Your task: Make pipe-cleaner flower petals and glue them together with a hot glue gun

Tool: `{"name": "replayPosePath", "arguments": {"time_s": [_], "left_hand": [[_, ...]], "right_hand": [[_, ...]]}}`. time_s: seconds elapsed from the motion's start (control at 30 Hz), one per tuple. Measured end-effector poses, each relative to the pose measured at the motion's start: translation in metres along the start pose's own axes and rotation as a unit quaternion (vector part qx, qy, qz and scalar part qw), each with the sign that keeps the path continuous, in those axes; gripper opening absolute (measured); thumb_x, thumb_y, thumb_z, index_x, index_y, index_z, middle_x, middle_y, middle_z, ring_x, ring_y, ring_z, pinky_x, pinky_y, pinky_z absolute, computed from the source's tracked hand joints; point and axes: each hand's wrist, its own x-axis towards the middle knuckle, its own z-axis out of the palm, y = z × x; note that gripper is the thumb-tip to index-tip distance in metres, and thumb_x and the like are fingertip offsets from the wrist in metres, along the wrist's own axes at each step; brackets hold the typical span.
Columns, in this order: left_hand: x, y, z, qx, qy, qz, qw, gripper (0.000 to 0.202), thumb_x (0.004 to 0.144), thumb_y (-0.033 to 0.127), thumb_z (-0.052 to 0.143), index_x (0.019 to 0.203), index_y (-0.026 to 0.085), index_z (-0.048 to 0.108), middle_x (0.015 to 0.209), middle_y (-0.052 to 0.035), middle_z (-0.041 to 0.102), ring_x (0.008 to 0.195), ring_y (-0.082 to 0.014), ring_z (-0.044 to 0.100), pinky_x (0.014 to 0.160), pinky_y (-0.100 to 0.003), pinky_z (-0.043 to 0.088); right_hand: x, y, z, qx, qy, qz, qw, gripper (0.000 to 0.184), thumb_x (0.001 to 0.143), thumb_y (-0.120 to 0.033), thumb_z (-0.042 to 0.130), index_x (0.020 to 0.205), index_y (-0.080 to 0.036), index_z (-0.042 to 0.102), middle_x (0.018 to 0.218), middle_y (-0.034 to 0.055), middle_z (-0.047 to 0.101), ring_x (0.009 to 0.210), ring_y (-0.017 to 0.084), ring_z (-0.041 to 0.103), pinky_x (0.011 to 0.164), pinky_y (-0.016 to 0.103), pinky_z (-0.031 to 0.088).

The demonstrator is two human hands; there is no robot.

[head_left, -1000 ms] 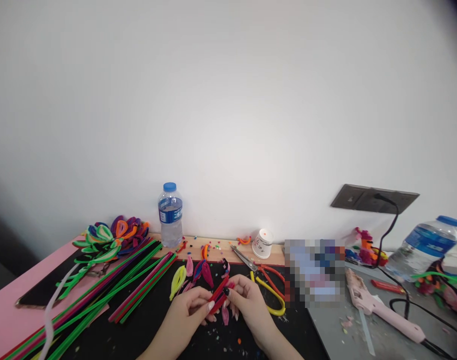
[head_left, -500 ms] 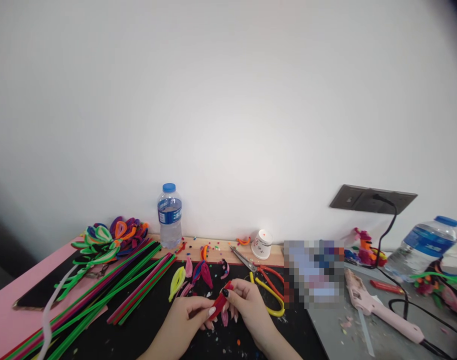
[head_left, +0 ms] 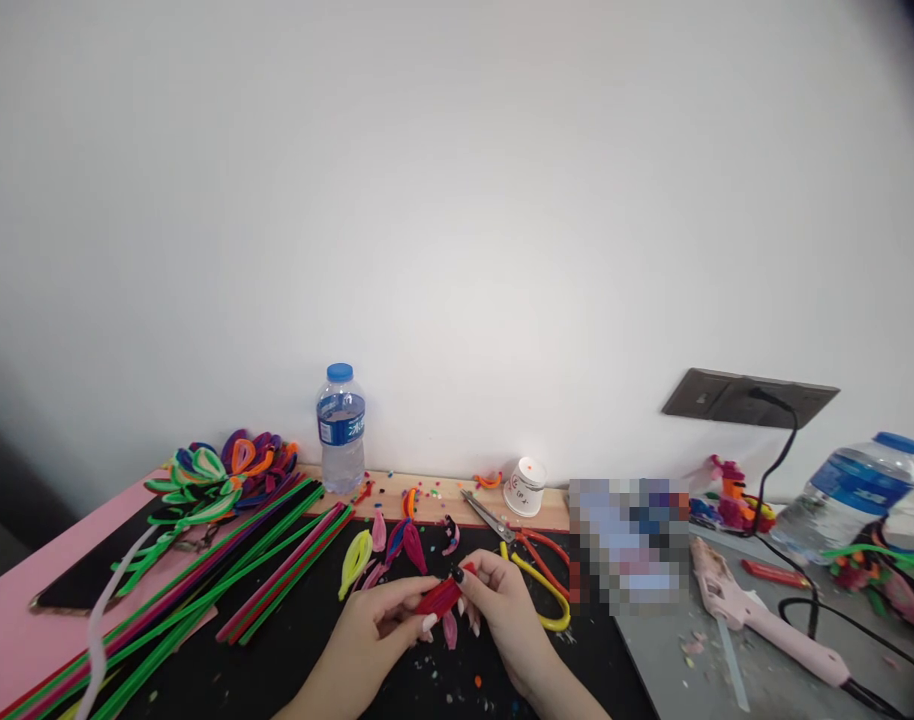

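Observation:
My left hand [head_left: 371, 630] and my right hand [head_left: 502, 610] meet low in the middle of the head view, over a black mat [head_left: 292, 660]. Both pinch a folded red pipe cleaner [head_left: 440, 596], the left at its lower end, the right at its upper end. It lies nearly level between my fingertips. A pink petal-shaped loop [head_left: 449, 628] lies just beneath my fingers. Yellow, pink and blue folded loops [head_left: 382, 545] rest on the mat just beyond my hands.
Long green, red and pink pipe cleaners [head_left: 224, 585] fan out at left, with a pile of coloured loops [head_left: 224, 470]. Water bottle [head_left: 341, 428], paper cup [head_left: 524, 487], scissors [head_left: 528, 565], pink glue gun [head_left: 757, 615] with cord, second bottle [head_left: 847, 495] at right.
The red pipe cleaner has tilted from steeply slanted to almost level, and my hands have closed in a little around it.

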Motion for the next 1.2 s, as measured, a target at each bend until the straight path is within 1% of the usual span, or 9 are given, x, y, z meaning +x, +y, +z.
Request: {"name": "replayPosePath", "arguments": {"time_s": [0.07, 0.13, 0.23, 0.3, 0.4, 0.57, 0.73, 0.93, 1.2], "left_hand": [[-0.001, 0.003, -0.001, 0.019, -0.007, 0.015, 1.000, 0.033, 0.075, 0.020, 0.061, 0.106, 0.023, 0.067, 0.086, -0.0026, 0.072, 0.076, -0.0173, 0.064, 0.071, -0.026, 0.051], [-0.002, 0.007, -0.002, 0.063, -0.002, 0.038, 0.997, 0.031, 0.074, 0.019, 0.062, 0.104, 0.025, 0.069, 0.090, -0.0025, 0.072, 0.079, -0.0177, 0.064, 0.073, -0.026, 0.051], [-0.003, 0.012, -0.004, 0.136, 0.017, 0.084, 0.987, 0.026, 0.075, 0.019, 0.063, 0.099, 0.026, 0.072, 0.085, -0.0022, 0.073, 0.075, -0.0174, 0.063, 0.072, -0.025, 0.050], [-0.003, 0.014, -0.005, 0.158, 0.018, 0.111, 0.981, 0.024, 0.077, 0.020, 0.062, 0.097, 0.027, 0.072, 0.080, -0.0017, 0.072, 0.072, -0.0167, 0.063, 0.070, -0.025, 0.050], [-0.004, 0.016, -0.006, 0.170, 0.021, 0.132, 0.976, 0.024, 0.078, 0.021, 0.060, 0.098, 0.027, 0.072, 0.079, -0.0012, 0.072, 0.071, -0.0159, 0.063, 0.069, -0.023, 0.050], [-0.005, 0.016, -0.005, 0.166, 0.042, 0.127, 0.977, 0.031, 0.075, 0.018, 0.064, 0.104, 0.028, 0.069, 0.084, -0.0014, 0.072, 0.072, -0.0161, 0.063, 0.068, -0.022, 0.050], [-0.006, 0.018, -0.006, 0.168, 0.041, 0.160, 0.972, 0.021, 0.079, 0.019, 0.061, 0.094, 0.027, 0.073, 0.081, -0.0015, 0.072, 0.074, -0.0163, 0.065, 0.071, -0.023, 0.050], [-0.007, 0.019, -0.006, 0.172, 0.051, 0.159, 0.971, 0.012, 0.078, 0.020, 0.063, 0.080, 0.023, 0.074, 0.078, -0.0024, 0.073, 0.072, -0.0164, 0.066, 0.071, -0.022, 0.051], [-0.007, 0.020, -0.004, 0.177, 0.045, 0.189, 0.965, 0.015, 0.079, 0.018, 0.060, 0.070, 0.020, 0.073, 0.069, -0.0027, 0.070, 0.065, -0.0151, 0.065, 0.063, -0.021, 0.051]], "right_hand": [[0.000, 0.000, 0.000, 0.004, -0.002, 0.000, 1.000, 0.033, 0.071, -0.044, 0.069, 0.067, -0.014, 0.056, 0.046, -0.0052, 0.052, 0.035, 0.004, 0.035, 0.036, 0.016, 0.025], [-0.001, 0.000, 0.000, 0.007, -0.005, 0.003, 1.000, 0.033, 0.071, -0.044, 0.069, 0.068, -0.014, 0.056, 0.047, -0.0048, 0.053, 0.035, 0.004, 0.036, 0.036, 0.016, 0.026], [0.000, 0.001, -0.001, 0.010, -0.013, 0.006, 1.000, 0.033, 0.071, -0.044, 0.069, 0.068, -0.013, 0.055, 0.048, -0.0037, 0.055, 0.036, 0.004, 0.038, 0.037, 0.016, 0.027], [0.001, 0.002, -0.002, 0.014, -0.020, 0.007, 1.000, 0.034, 0.071, -0.044, 0.069, 0.067, -0.014, 0.055, 0.049, -0.0033, 0.056, 0.036, 0.004, 0.037, 0.036, 0.016, 0.027], [0.001, 0.003, -0.003, 0.017, -0.018, 0.006, 1.000, 0.034, 0.072, -0.044, 0.069, 0.068, -0.014, 0.055, 0.049, -0.0027, 0.057, 0.036, 0.004, 0.038, 0.037, 0.016, 0.027], [0.000, 0.001, -0.002, 0.029, 0.000, 0.007, 1.000, 0.032, 0.072, -0.043, 0.069, 0.069, -0.014, 0.055, 0.049, -0.0025, 0.057, 0.036, 0.005, 0.038, 0.037, 0.017, 0.026], [0.000, 0.000, -0.003, 0.031, -0.007, 0.011, 0.999, 0.032, 0.071, -0.043, 0.069, 0.068, -0.014, 0.055, 0.049, -0.0018, 0.058, 0.036, 0.005, 0.038, 0.037, 0.017, 0.026], [-0.001, -0.001, -0.002, 0.030, -0.021, 0.012, 0.999, 0.034, 0.071, -0.043, 0.070, 0.065, -0.014, 0.054, 0.049, -0.0016, 0.058, 0.036, 0.005, 0.038, 0.038, 0.017, 0.025], [-0.001, -0.003, 0.000, 0.028, -0.018, 0.019, 0.999, 0.036, 0.067, -0.045, 0.072, 0.064, -0.014, 0.053, 0.046, -0.0030, 0.056, 0.035, 0.005, 0.036, 0.037, 0.018, 0.023]]}}
